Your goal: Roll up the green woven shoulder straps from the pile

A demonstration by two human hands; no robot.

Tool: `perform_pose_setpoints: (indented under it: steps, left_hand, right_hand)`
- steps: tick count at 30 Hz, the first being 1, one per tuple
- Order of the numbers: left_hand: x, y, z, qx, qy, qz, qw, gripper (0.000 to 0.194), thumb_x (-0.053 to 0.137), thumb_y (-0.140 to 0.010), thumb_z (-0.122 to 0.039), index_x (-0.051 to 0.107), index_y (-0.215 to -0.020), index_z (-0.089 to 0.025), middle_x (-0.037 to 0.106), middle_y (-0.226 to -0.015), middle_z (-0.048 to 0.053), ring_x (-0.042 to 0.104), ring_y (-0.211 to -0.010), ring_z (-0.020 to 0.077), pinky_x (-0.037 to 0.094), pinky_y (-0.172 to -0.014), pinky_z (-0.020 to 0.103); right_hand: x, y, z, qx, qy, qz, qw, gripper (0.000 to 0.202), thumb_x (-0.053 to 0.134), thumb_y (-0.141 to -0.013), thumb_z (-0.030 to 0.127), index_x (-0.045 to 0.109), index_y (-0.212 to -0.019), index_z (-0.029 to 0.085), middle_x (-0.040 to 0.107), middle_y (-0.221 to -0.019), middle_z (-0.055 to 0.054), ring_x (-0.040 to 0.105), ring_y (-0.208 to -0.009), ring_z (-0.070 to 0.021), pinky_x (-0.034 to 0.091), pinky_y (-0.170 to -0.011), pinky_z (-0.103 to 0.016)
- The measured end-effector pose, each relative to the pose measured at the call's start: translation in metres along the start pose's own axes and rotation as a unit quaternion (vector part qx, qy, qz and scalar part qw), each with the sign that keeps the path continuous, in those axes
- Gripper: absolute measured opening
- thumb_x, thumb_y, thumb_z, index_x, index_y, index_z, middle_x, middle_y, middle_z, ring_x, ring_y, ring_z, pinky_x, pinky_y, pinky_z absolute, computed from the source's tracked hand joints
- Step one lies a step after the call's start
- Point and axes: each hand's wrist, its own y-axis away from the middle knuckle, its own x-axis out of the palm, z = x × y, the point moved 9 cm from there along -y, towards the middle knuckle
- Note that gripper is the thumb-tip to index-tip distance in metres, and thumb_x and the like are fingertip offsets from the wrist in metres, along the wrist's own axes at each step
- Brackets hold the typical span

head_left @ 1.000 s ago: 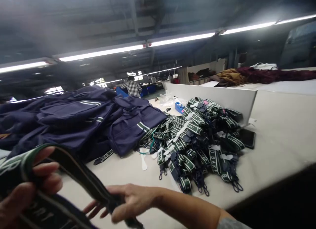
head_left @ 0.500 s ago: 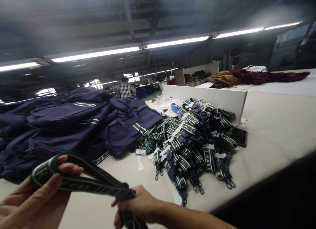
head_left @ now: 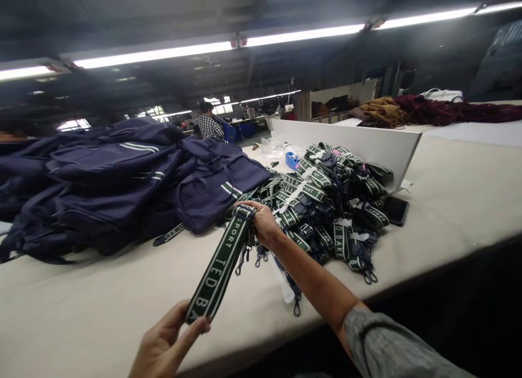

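While the pile of navy bags [head_left: 106,187] fills the far left of the desk [head_left: 81,302], the left hand [head_left: 169,345] is low near the front edge, its fingers [head_left: 194,328] pinched together on the near end of a green woven strap [head_left: 222,258] with white letters. This strap runs tight and flat, up and to the right above the desk, to the right hand [head_left: 261,223], whose fingers are closed on the far, folded end, just beside the heap of similar straps [head_left: 326,204]. It looks light and soft but not stretchy, a webbing that bends easily and would slide little; the two ends seem the best places to hold it, and metal clips hanging near the far end may swing. Free room lies on the bare desk between the bags and the heap. Further right, a dark phone [head_left: 395,210] lies beside the heap, a white board [head_left: 367,144] stands behind it, and the desk edge is near.
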Motion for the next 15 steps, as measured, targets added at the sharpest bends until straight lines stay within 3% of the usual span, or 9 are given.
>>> perform_pose_setpoints:
  steps: [2, 4, 6, 8, 11, 15]
  left_hand:
    - [0.028, -0.001, 0.023, -0.028, 0.036, 0.056, 0.997, 0.046, 0.079, -0.067, -0.062, 0.074, -0.089, -0.022, 0.075, -0.086, 0.007, 0.07, -0.088, 0.0293, 0.057, -0.083, 0.033]
    - [0.042, -0.006, 0.043, -0.043, 0.06, 0.08, 0.994, 0.051, 0.079, -0.067, -0.061, 0.072, -0.095, -0.019, 0.075, -0.098, 0.011, 0.069, -0.1, 0.0324, 0.055, -0.094, 0.039]
    - [0.039, -0.016, 0.059, -0.059, 0.065, 0.058, 0.994, 0.061, 0.08, -0.065, -0.062, 0.069, -0.105, -0.018, 0.072, -0.114, 0.015, 0.066, -0.112, 0.0356, 0.051, -0.104, 0.047]
    - [0.023, -0.027, 0.062, -0.055, 0.064, -0.006, 0.996, 0.071, 0.08, -0.066, -0.061, 0.063, -0.12, -0.019, 0.063, -0.132, 0.016, 0.059, -0.124, 0.0363, 0.045, -0.11, 0.051]
    - [0.007, -0.042, 0.033, 0.012, 0.056, -0.061, 0.996, 0.08, 0.079, -0.07, -0.058, 0.051, -0.138, -0.027, 0.046, -0.152, 0.012, 0.045, -0.139, 0.0351, 0.037, -0.116, 0.053]
    - [0.025, -0.06, -0.023, 0.107, 0.009, -0.016, 0.994, 0.093, 0.078, -0.071, -0.058, 0.041, -0.148, -0.023, 0.045, -0.153, 0.014, 0.038, -0.143, 0.0356, 0.027, -0.121, 0.052]
  right_hand:
    - [0.009, 0.001, -0.002, 0.008, -0.007, 0.034, 0.999, 0.044, 0.092, -0.049, 0.032, 0.07, -0.083, 0.015, 0.065, -0.062, 0.001, 0.061, -0.058, -0.0137, 0.049, -0.057, -0.026]
    - [0.015, 0.004, -0.008, 0.011, 0.005, 0.056, 0.998, 0.043, 0.091, -0.052, 0.032, 0.07, -0.086, 0.014, 0.066, -0.064, 0.0, 0.061, -0.057, -0.0135, 0.051, -0.057, -0.026]
    - [0.016, 0.007, -0.013, 0.009, 0.029, 0.066, 0.997, 0.041, 0.09, -0.055, 0.032, 0.071, -0.086, 0.014, 0.066, -0.065, 0.0, 0.06, -0.056, -0.0121, 0.05, -0.056, -0.025]
    - [0.016, 0.01, -0.018, -0.001, 0.054, 0.071, 0.996, 0.038, 0.088, -0.058, 0.032, 0.072, -0.088, 0.014, 0.067, -0.069, 0.0, 0.059, -0.055, -0.0103, 0.048, -0.055, -0.023]
    - [0.023, 0.016, -0.029, 0.008, 0.072, 0.093, 0.993, 0.036, 0.086, -0.061, 0.031, 0.074, -0.091, 0.016, 0.07, -0.076, -0.001, 0.061, -0.058, -0.0102, 0.048, -0.057, -0.022]
    - [0.04, 0.027, -0.045, 0.044, 0.074, 0.116, 0.989, 0.033, 0.084, -0.063, 0.033, 0.074, -0.089, 0.015, 0.069, -0.075, -0.001, 0.06, -0.059, -0.0101, 0.047, -0.057, -0.021]
